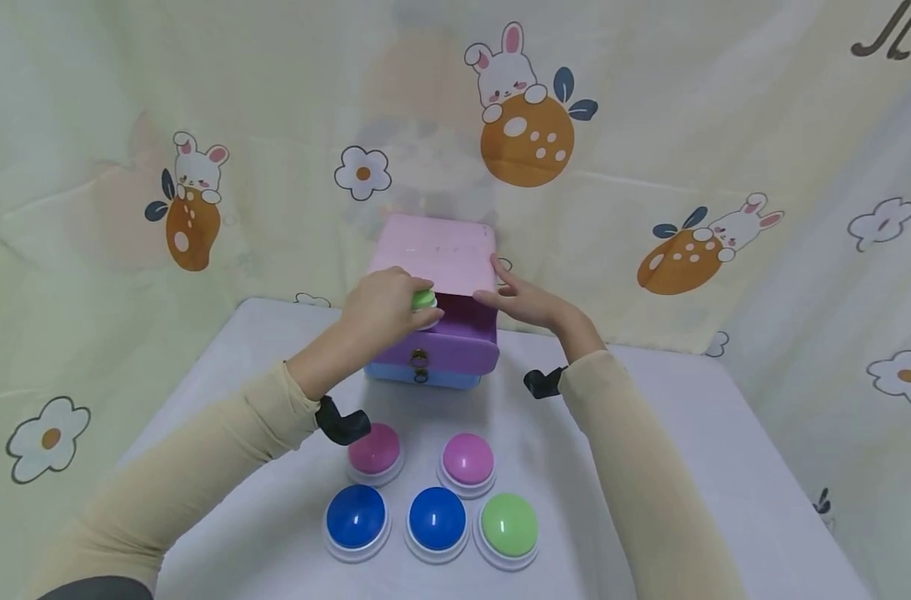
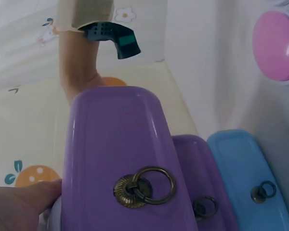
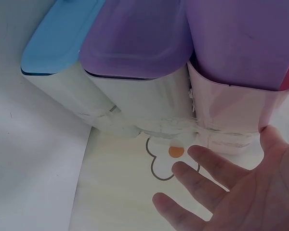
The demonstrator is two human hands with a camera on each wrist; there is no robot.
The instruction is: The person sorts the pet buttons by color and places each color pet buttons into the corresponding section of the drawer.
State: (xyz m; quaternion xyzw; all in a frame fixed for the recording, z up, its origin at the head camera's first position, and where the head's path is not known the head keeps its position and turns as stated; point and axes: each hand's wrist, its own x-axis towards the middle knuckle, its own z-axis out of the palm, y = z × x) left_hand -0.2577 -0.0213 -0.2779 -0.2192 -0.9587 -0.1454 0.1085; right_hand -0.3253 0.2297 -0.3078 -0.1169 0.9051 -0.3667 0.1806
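A small drawer cabinet (image 1: 436,250) with a pink top stands at the back of the table, its top purple drawer (image 1: 463,354) pulled out. My left hand (image 1: 380,308) grips a green dome button (image 1: 423,299) with a white base, over the left part of that drawer. In the left wrist view the drawer front (image 2: 115,130) with its brass ring hides most of this hand. My right hand (image 1: 526,302) is at the cabinet's upper right edge, its thumb touching the pink casing. In the right wrist view its fingers (image 3: 202,185) are spread and fairly straight.
Nearer me on the white table (image 1: 620,467) stand two pink buttons (image 1: 468,459), two blue buttons (image 1: 437,518) and another green button (image 1: 509,525). Below the pulled-out drawer are a purple drawer (image 2: 195,168) and a blue drawer (image 2: 248,173). A patterned curtain (image 1: 290,225) hangs behind.
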